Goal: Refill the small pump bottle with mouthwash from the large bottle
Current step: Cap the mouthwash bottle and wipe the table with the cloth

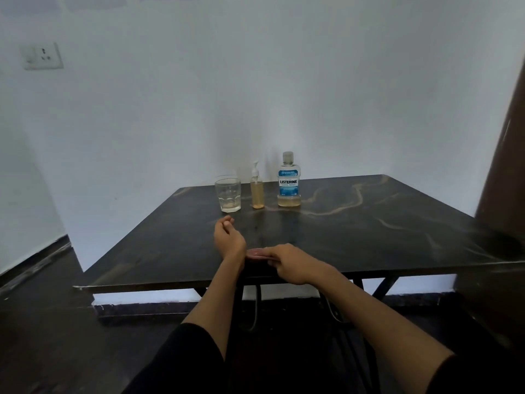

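Where pale walls corner a dark marbled table (369, 223), both hands (230, 240) rest loosely curled, holding nothing.

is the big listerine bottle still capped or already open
Capped. The Listerine bottle stands upright on the table with its clear cap on top, and neither hand touches it.

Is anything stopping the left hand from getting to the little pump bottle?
Probably not. The left hand holds nothing and sits just in front of the glass, with bare table between it and the pump bottle. The glass stands close beside the bottle, so the hand may brush it.
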